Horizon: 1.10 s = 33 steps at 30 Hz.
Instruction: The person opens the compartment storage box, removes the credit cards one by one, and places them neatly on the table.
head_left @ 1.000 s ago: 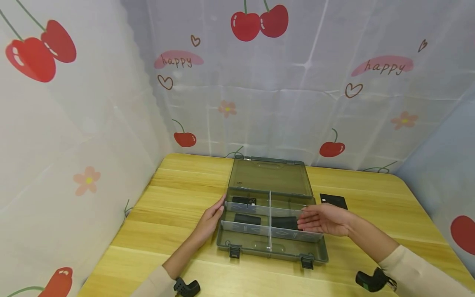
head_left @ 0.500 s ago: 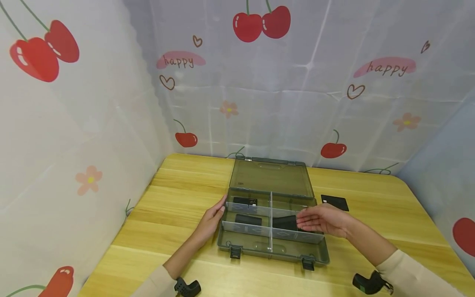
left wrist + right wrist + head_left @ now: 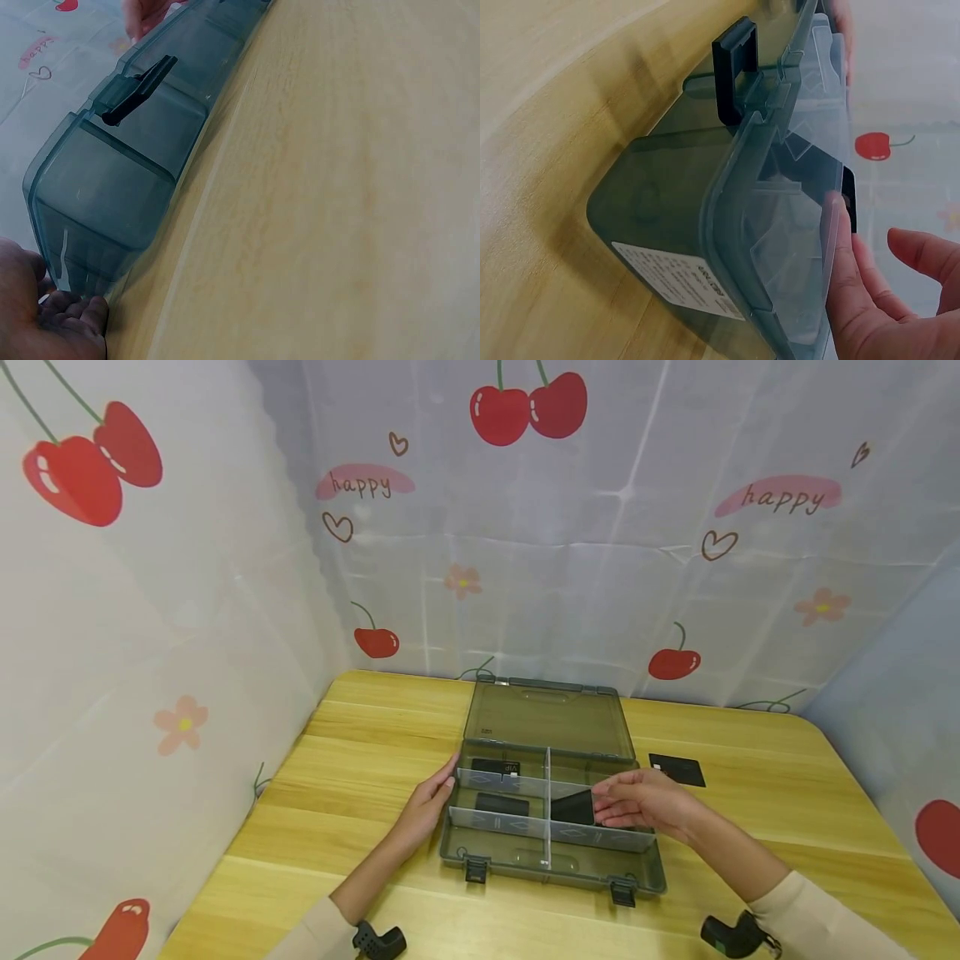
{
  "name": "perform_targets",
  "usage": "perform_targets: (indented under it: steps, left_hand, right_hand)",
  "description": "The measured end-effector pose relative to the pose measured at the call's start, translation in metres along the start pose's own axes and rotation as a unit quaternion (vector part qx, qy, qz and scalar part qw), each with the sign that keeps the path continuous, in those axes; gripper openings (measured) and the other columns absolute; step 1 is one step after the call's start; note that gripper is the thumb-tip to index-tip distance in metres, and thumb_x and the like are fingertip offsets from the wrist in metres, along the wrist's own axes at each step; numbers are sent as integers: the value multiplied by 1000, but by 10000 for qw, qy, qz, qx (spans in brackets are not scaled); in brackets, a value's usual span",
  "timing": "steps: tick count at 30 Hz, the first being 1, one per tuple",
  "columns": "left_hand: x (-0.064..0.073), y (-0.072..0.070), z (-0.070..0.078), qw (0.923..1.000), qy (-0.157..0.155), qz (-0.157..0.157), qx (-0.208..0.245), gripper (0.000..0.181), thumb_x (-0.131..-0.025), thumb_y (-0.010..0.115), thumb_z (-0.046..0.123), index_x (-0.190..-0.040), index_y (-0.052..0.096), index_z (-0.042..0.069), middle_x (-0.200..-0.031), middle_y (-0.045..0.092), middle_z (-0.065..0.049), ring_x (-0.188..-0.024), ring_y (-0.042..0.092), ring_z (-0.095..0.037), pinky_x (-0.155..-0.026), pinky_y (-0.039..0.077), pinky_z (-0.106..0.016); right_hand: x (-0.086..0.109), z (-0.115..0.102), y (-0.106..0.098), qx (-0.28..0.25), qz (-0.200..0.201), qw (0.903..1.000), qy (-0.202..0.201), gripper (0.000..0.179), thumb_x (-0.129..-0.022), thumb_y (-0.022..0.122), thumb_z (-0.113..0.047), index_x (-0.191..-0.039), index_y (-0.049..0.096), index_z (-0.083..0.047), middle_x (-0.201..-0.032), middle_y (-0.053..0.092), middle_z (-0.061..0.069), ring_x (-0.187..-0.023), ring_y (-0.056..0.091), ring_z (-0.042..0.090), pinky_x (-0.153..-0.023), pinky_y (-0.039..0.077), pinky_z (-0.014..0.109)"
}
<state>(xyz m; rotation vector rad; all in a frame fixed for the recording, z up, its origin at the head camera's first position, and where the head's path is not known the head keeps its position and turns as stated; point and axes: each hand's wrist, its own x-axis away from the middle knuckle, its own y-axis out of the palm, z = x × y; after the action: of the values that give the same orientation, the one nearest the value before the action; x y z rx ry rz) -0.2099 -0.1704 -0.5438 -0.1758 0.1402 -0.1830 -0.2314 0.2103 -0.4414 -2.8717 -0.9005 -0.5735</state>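
A translucent grey-green divided box [image 3: 551,877] stands on the table with its lid laid back. My left hand [image 3: 422,810] rests against its left side; in the left wrist view its fingertips touch the lower corner. My right hand [image 3: 652,802] reaches into the right middle compartment, fingertips at the raised right end of a black card [image 3: 573,808]. The right wrist view shows that card's edge [image 3: 848,199] above the clear divider, with the thumb [image 3: 919,247] held apart from it. Other black cards lie in the left middle compartment [image 3: 502,804] and left back compartment.
Another black card [image 3: 677,770] lies on the wooden table [image 3: 375,735], right of the box and behind my right hand. The open lid [image 3: 547,718] lies toward the back. Two black latches hang at the box's front. A cherry-print curtain [image 3: 555,568] encloses the back and sides.
My right hand has shifted slightly left and the black card's right end has risen, so the card now tilts. The left hand keeps its place at the box.
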Motion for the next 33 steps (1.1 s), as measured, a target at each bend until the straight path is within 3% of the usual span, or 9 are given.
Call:
perform_targets:
  steps: [11,33]
  left_hand:
    - [-2,0,-4,10000,6,-28,13,49,-112,39,20,-159,31,13,-165,26,0,-153,20,-23,-124,17,-42]
    - [0,1,-3,10000,46,40,-63,48,-112,39,18,-159,33,12,-164,28,-2,-152,21,-24,-124,18,-43]
  right_hand:
    - [-6,3,12,497,336,9980,-220,38,-103,61,-14,-125,58,16,-107,72,21,-96,74,30,-84,62,41]
    - [-12,11,20,702,817,9937,-307,36,-100,60,-6,-126,54,19,-106,69,20,-92,72,30,-82,63,40]
